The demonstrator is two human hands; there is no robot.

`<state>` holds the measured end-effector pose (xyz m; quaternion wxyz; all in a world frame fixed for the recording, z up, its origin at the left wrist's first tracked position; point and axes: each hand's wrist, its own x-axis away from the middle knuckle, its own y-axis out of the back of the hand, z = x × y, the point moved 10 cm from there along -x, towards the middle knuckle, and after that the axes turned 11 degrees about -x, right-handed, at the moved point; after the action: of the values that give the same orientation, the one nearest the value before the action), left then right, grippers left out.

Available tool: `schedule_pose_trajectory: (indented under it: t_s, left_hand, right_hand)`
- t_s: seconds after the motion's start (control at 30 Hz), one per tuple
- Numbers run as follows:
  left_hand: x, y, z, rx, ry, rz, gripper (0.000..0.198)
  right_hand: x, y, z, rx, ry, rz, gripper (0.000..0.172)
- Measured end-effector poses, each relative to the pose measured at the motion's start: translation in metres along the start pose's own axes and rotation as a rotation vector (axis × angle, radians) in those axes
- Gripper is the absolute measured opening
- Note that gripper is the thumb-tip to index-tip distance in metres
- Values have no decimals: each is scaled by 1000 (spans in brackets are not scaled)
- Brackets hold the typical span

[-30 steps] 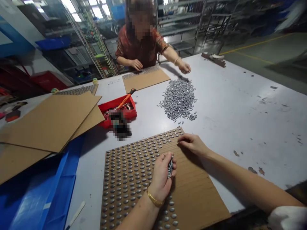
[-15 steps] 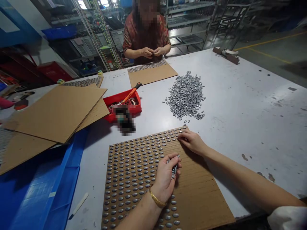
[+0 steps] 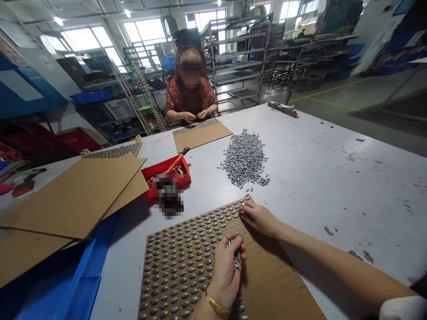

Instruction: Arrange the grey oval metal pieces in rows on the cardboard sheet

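Note:
A brown board (image 3: 276,286) lies before me, with rows of small grey pointed-oval pieces (image 3: 173,266) across its left part and far edge. My left hand (image 3: 227,262), with a gold bracelet (image 3: 215,304) at the wrist, is curled over the board around a handful of the same pieces. Close to the board's far right corner, my right hand (image 3: 260,218) has its fingertips pinched down at the end of a row. What lies between those fingertips is hidden. Beyond the board, a heap of loose grey pieces (image 3: 245,155) rests on the white table (image 3: 320,186).
A red tray (image 3: 185,178) with an orange-handled tool (image 3: 176,161) stands left of the heap. Plain brown boards (image 3: 73,195) overlap a blue bin (image 3: 80,271) at left. Across the table, a co-worker (image 3: 191,95) handles something small behind another board (image 3: 200,137).
The view has tilted up, so the table sits lower in the picture and more of the room shows. Both hands stay at about the same places over the board.

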<state>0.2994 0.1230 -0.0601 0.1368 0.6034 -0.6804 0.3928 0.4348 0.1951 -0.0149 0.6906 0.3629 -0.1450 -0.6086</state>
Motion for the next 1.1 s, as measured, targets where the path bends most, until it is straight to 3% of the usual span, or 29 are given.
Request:
schedule_pose_trajectory:
  t_s: [0.23,0.47,0.6,0.73,0.83,0.97,1.1]
  left_hand:
    - [-4,-16,-8,77,-82,31,19]
    - [-3,-19,6,121,-37,15,12]
    - [-2,-21,12,80,34,13,11]
    - [10,-20,3,130,84,2,9]
    - [17,-9,-1,168,66,-75,9]
    - [21,-15,17,163,142,-15,13]
    - [21,-20,21,104,92,24,18]
  right_hand:
    - [33,12,36,-559,-177,-38,17]
    - [38,7,53,-537,-70,16,21]
    - [40,8,43,-436,-73,29,20]
    - [46,36,15,-484,-128,-125,19]
    - [46,52,-13,-355,-163,-207,16]
    - [35,40,-29,-253,-95,-121,14]
    - [24,25,-29,-206,-31,-56,13]
